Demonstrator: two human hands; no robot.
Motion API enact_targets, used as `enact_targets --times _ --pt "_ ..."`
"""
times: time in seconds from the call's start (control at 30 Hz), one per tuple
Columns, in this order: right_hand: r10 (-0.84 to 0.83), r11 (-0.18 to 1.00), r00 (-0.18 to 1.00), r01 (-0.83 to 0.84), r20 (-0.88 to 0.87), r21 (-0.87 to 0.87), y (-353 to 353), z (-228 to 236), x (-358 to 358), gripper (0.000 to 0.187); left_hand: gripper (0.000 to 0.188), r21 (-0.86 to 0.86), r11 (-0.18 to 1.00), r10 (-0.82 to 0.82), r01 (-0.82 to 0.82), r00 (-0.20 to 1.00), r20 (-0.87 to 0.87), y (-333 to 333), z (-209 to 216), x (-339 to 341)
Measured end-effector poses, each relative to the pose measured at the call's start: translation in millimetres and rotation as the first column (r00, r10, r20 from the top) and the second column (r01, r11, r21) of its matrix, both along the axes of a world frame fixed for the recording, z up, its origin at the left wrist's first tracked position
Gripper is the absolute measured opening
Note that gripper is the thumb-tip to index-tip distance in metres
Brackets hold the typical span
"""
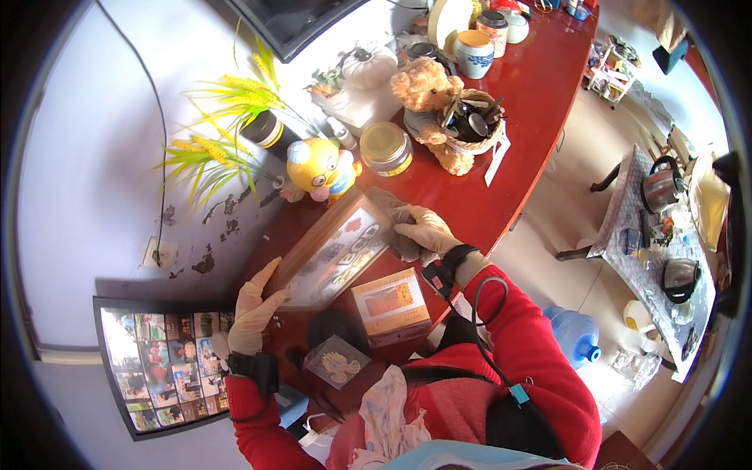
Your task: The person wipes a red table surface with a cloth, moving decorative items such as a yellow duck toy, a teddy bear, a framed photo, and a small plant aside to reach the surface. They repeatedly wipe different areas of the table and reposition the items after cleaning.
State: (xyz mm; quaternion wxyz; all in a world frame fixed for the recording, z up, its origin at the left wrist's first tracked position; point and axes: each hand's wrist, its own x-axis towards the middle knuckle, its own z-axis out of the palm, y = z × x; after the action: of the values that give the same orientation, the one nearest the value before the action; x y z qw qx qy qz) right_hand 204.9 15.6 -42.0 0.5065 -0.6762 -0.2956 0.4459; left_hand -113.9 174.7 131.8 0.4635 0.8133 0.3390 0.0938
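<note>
Both my hands wear pale gloves. A wooden box frame (325, 239) with a clear front and dark lettering inside is tilted over the red tabletop. My left hand (257, 309) grips its lower left end, thumb on the front and fingers behind. At the upper right end, my right hand (427, 231) is closed on a greyish cloth (385, 202) that touches the frame. Just below the frame sits an orange-and-white carton (390, 304). Nearer me lies a clear square case with a gold emblem (337, 362), beside a dark round object (337, 329).
A yellow duck figure (319, 168), a lidded jar (386, 149) and a teddy bear with a basket (439, 110) stand beyond the frame. Yellow artificial stalks (235, 94) lean by the wall. A photo screen (164, 368) is at left; a blue water bottle (572, 337) is on the floor right.
</note>
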Motion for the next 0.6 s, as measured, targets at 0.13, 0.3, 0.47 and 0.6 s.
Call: enact_targets --times 0.13,0.3,0.47,0.6 --pt "-0.165 0.946 0.956 0.224 -0.243 0.237 14.6 13.7 -14.6 0.053 0.063 -0.079 0.994 0.074 -0.076 0.997 -0.035 9.8 1.8 1.0" --pt "-0.308 0.817 0.873 0.446 -0.377 0.366 54.4 22.1 -50.0 0.052 0.062 -0.32 0.932 0.185 -0.169 0.983 0.019 17.8 -4.4 0.0" --pt "-0.433 0.757 0.901 0.384 -0.035 0.528 61.6 31.4 -104.7 0.047 0.062 -0.36 0.922 0.196 -0.145 0.974 0.109 16.7 -13.6 -2.5" --pt "-0.25 0.845 0.874 -0.014 0.417 0.535 48.9 61.8 -202.9 0.059 0.062 -0.347 0.928 0.183 -0.137 0.978 0.103 21.1 -19.7 3.3"
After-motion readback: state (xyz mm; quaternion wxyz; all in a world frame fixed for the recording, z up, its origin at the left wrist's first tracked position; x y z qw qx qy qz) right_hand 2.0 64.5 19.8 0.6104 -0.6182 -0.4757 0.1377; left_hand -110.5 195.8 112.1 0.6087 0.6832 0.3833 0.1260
